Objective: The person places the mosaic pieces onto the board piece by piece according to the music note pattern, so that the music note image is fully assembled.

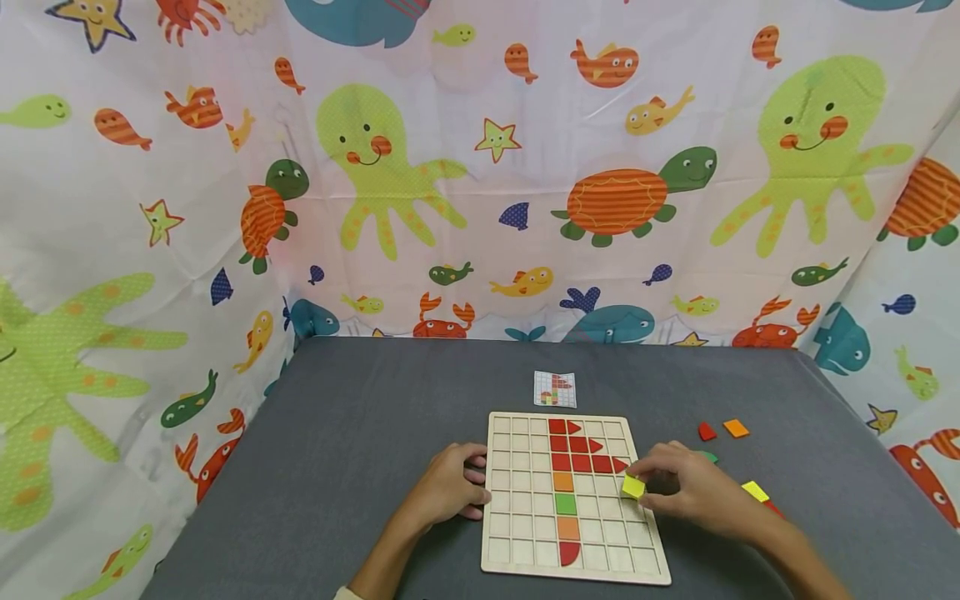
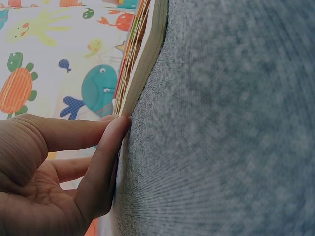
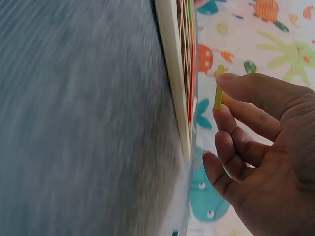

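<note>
A wooden grid board lies on the grey table with coloured pieces in its cells. Red squares and pointed red pieces fill part of its upper rows; below them an orange square, a green square, another orange square and a rounded red piece run down one column. My left hand grips the board's left edge, thumb and finger at the rim in the left wrist view. In my right hand, thumb and fingertips pinch a thin yellow square tile, held above the board's right side.
Behind the board lies a small printed pattern card. To the right are loose pieces: a red one, an orange one, a green one partly behind my hand, and a yellow one. A patterned curtain surrounds the table.
</note>
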The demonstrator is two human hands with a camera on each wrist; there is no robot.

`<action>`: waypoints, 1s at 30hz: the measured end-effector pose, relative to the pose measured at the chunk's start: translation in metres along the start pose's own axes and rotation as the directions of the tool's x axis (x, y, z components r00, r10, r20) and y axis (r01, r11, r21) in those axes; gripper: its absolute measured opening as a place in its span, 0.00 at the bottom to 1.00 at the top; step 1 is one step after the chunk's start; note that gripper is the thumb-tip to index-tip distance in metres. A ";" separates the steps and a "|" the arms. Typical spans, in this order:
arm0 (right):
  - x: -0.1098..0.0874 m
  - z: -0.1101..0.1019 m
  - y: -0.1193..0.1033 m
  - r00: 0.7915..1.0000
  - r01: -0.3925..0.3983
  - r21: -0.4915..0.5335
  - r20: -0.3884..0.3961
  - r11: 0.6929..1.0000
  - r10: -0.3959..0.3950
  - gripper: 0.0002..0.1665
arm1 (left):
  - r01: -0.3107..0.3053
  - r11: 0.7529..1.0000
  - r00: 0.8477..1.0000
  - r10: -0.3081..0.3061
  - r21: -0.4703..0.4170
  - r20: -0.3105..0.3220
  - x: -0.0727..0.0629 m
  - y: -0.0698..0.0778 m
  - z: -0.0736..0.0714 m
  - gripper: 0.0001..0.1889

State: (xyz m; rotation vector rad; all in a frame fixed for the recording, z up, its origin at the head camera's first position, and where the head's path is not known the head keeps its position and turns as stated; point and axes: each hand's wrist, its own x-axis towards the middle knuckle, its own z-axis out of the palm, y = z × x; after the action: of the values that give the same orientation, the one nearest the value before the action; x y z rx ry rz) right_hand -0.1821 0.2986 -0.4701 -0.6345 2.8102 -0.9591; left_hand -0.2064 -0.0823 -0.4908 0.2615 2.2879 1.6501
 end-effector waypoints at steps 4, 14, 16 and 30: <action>0.008 0.007 -0.009 0.998 0.059 0.028 0.028 0.998 -0.060 0.17 | -0.002 1.000 1.000 0.002 0.001 -0.001 0.000 0.001 0.000 0.36; 0.025 0.025 -0.028 0.981 0.167 0.048 0.088 0.985 -0.171 0.15 | 0.000 1.000 1.000 0.000 -0.002 -0.005 0.000 0.001 0.000 0.36; 0.028 0.028 -0.032 0.976 0.189 0.050 0.101 0.981 -0.193 0.14 | -0.002 1.000 1.000 0.002 -0.004 -0.005 0.000 0.000 0.000 0.36; 0.040 0.048 -0.058 0.967 0.169 0.094 0.177 0.981 -0.183 0.14 | 0.009 1.000 1.000 -0.009 -0.002 0.000 0.001 -0.001 0.000 0.36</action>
State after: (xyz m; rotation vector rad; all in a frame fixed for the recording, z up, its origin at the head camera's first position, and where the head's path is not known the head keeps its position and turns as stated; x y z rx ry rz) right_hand -0.1869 0.2141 -0.4717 -0.9245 2.5745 -0.9768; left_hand -0.2072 -0.0825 -0.4914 0.2497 2.2842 1.6482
